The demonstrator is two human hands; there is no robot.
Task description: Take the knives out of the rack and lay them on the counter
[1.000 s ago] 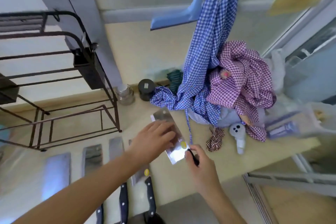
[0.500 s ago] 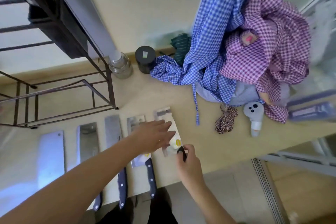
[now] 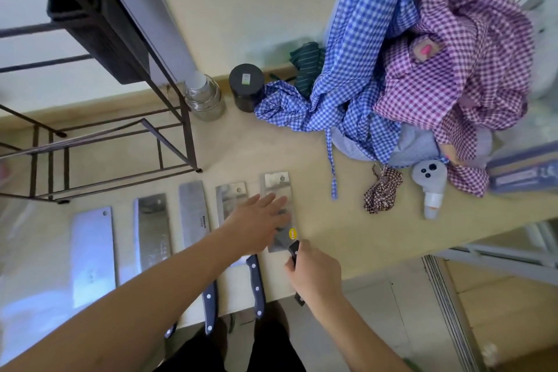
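On the beige table everything's laid out in one shot. Biggest thing is the dark metal rack at the back left, standing on the table with its near shelves looking bare. Off to the right there's a heap of gingham: a blue cloth hanging down from above and a purple cloth bunched up beside it, touching.

In front of the rack, five cleavers lie flat in a row, blades pointing away from the person, handles toward the table's near edge. From left: first cleaver, second cleaver, third cleaver, fourth cleaver, and the fifth cleaver with a yellow sticker near its heel.

Left hand is spread flat, fingers wide, resting over the fourth and fifth blades. Right hand is wrapped around the fifth cleaver's black handle, which sticks out past the table edge.

Smaller stuff at the back by the wall: a glass jar just beside the rack's leg, and a black jar next to that. Near the cloths sit a small grey bottle and a little checked scrunchie.
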